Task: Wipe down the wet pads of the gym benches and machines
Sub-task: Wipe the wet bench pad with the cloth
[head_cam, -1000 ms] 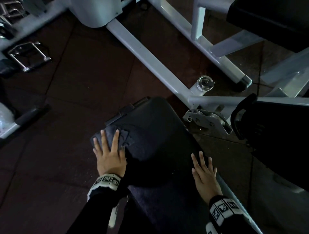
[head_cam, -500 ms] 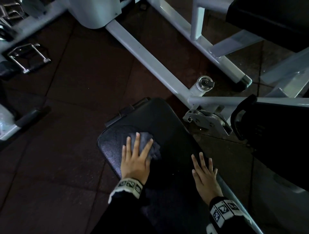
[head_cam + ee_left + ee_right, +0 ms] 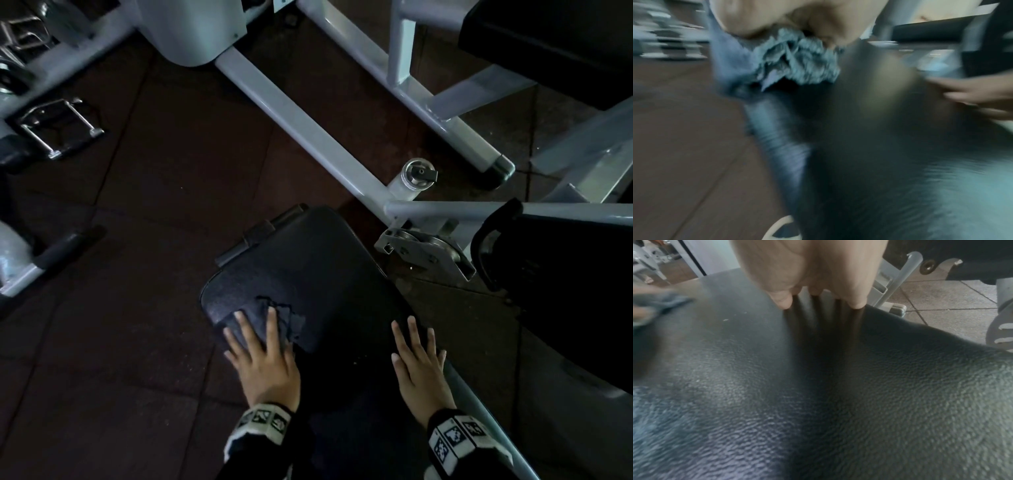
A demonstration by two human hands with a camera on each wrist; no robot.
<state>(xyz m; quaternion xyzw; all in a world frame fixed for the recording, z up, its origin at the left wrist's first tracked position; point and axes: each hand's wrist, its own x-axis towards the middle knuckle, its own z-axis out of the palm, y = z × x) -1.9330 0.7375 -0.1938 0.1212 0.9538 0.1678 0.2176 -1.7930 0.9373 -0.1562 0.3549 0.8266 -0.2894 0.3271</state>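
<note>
A black padded bench pad (image 3: 308, 260) runs from the lower middle up into the head view, its grained surface filling the right wrist view (image 3: 859, 386). My left hand (image 3: 263, 349) lies flat with fingers spread on a crumpled grey-blue cloth (image 3: 274, 315), pressing it onto the pad's near-left corner. In the blurred left wrist view the cloth (image 3: 793, 58) bunches under the palm. My right hand (image 3: 418, 359) rests flat on the pad's right edge, fingers straight, holding nothing; its fingertips (image 3: 785, 301) touch the pad.
White machine frame tubes (image 3: 301, 113) cross the floor beyond the pad, with a pulley bracket (image 3: 424, 253) and a knob (image 3: 416, 174) close to its far right. Another black pad (image 3: 565, 44) sits top right. A metal cable handle (image 3: 58, 126) lies left on dark floor tiles.
My left hand slid the cloth from the pad's left corner toward the middle, then back left and nearer to me. The right hand has stayed put on the pad's right edge.
</note>
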